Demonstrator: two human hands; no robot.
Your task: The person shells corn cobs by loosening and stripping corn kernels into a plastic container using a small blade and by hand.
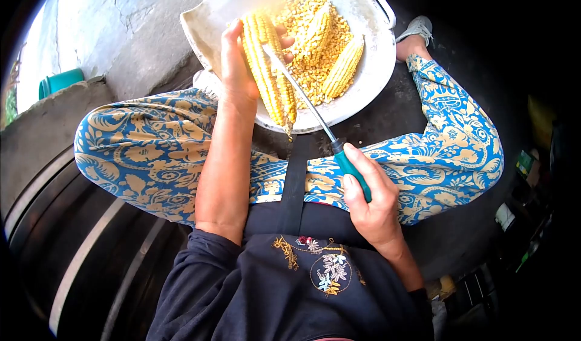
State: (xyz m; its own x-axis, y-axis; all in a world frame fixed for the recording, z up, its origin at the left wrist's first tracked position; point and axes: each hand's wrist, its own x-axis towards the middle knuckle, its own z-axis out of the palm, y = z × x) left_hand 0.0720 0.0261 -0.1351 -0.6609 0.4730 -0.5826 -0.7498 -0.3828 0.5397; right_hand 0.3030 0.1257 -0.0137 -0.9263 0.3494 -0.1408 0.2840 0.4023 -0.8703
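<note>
My left hand (pixel 240 62) is closed around an ear of corn (pixel 264 68) over the near left side of a white basin (pixel 370 96). A dark gap runs along the ear between its rows of kernels. In my right hand (pixel 374 199) is a screwdriver (pixel 311 108) with a green handle and a long metal shaft. Its tip touches the ear near the upper part of that gap. Loose corn kernels (pixel 299 26) cover the basin's bottom. Two more ears lie on them, one at the right (pixel 345 68) and one farther back (pixel 319 29).
The basin stands on the dark ground between my bent legs, in blue patterned trousers (pixel 151 153). A green container (pixel 60 82) is at the far left by a concrete ledge (pixel 54 114). Dark ribbed curved surfaces (pixel 78 238) lie at lower left. Mixed small items sit at the right edge.
</note>
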